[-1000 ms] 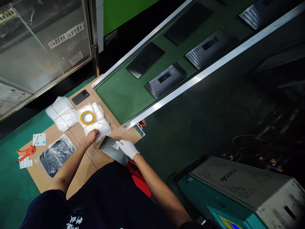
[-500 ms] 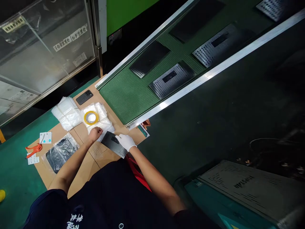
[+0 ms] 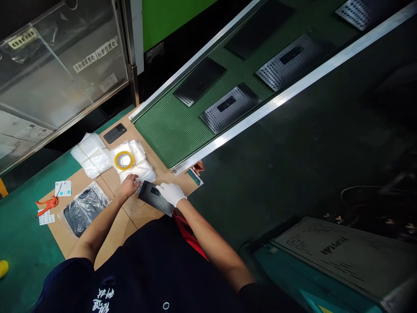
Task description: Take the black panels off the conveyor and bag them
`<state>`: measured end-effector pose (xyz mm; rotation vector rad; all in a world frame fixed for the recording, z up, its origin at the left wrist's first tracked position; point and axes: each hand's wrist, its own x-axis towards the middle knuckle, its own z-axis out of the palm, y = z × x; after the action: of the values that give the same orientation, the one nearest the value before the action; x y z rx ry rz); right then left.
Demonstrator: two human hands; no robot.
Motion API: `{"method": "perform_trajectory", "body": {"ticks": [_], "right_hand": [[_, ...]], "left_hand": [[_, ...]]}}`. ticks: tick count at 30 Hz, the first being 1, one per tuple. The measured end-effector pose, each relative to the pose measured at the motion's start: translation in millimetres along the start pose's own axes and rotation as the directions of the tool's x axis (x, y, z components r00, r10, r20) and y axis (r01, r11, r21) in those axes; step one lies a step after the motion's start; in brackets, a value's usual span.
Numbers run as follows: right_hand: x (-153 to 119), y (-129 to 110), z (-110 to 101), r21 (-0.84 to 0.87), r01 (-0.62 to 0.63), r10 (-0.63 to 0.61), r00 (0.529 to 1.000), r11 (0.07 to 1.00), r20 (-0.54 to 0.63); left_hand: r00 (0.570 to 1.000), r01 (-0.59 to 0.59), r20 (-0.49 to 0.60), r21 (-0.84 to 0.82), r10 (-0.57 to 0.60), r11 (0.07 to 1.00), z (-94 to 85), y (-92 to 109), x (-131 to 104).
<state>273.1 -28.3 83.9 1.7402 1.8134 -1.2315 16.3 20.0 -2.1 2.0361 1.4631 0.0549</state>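
A black flat panel with rows of small slots [image 3: 156, 201] is tilted over the cardboard-covered table, its far left end by the plastic bags. My right hand [image 3: 171, 194], in a white glove, grips the panel along its right edge. Bare, my left hand [image 3: 129, 187] is at the near edge of a stack of clear plastic bags [image 3: 140, 161], its thumb and forefinger apart. Whether its fingertips touch a bag I cannot tell. A yellow-edged roll of tape [image 3: 124, 160] lies on that stack.
A green conveyor belt [image 3: 163, 134] with several similar panels [image 3: 230, 106] ends at the table. Around the table lie another bag stack [image 3: 91, 154], a phone [image 3: 115, 133], a bagged dark panel [image 3: 85, 209], an orange tool [image 3: 47, 205] and labels [image 3: 63, 188]. A machine [image 3: 312, 256] stands at right.
The fingers of my left hand have spread from a pinch. The panel stays in my right hand, almost unmoved. Panels on the belt appear slightly further left; the view has shifted a little too.
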Motion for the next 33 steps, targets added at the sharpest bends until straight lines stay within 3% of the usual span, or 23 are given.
{"method": "perform_trajectory", "body": {"ticks": [6,11,17,24,28,30,33], "right_hand": [[11,-1,-11,0.050,-0.015,0.019,0.997,0.999,-0.068],[24,6,-13,0.094,-0.053,0.062,0.993,0.994,-0.097],[27,13,-9,0.132,-0.113,0.129,0.984,0.985,-0.121],[17,-3,1,0.145,-0.139,0.161,0.976,0.980,-0.150],[16,-2,3,0.149,-0.145,0.169,0.972,0.978,-0.163],[17,0,3,0.151,-0.139,0.164,0.973,0.979,-0.165],[22,4,2,0.154,-0.122,0.147,0.976,0.981,-0.158]], "left_hand": [[0.983,-0.005,0.182,0.115,-0.016,0.993,-5.0,-3,-7],[0.964,0.012,0.260,0.190,-0.062,0.982,-7.1,1,-17],[0.968,0.033,0.239,0.194,-0.080,0.980,-21.7,2,-31],[0.994,-0.006,0.113,0.152,-0.012,0.988,-32.7,12,-39],[0.987,-0.141,0.095,0.129,0.130,0.982,-33.1,-3,-41],[0.959,-0.254,0.167,0.137,0.231,0.957,-29.4,-14,-42],[0.920,-0.336,0.270,0.165,0.285,0.927,-19.7,-24,-43]]}}
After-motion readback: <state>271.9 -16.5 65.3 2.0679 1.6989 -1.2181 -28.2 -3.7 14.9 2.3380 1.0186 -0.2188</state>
